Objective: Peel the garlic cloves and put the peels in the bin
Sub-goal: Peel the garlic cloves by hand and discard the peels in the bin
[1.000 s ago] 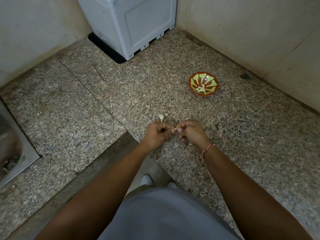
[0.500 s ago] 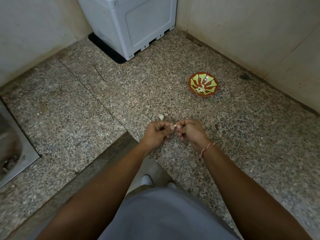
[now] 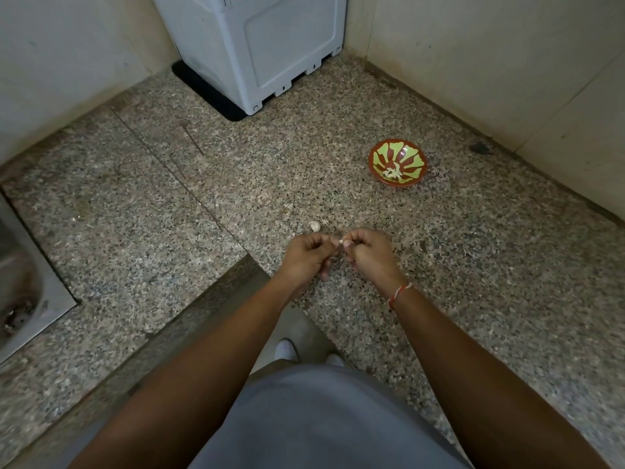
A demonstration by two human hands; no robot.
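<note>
My left hand and my right hand meet just above the speckled granite counter, both pinching one small garlic clove between fingertips; only a pale tip of it shows. A second, unpeeled garlic clove lies on the counter just beyond my left hand. Farther back and to the right stands a small red-and-green bowl holding a little heap of pale garlic pieces.
A grey plastic appliance stands in the back corner on a black mat. Tiled walls close the counter at left, back and right. A steel sink is set into the counter at far left. The counter's inner edge runs below my forearms.
Both hands have stayed together on the clove, shifting only slightly. The loose clove and the bowl have not moved.
</note>
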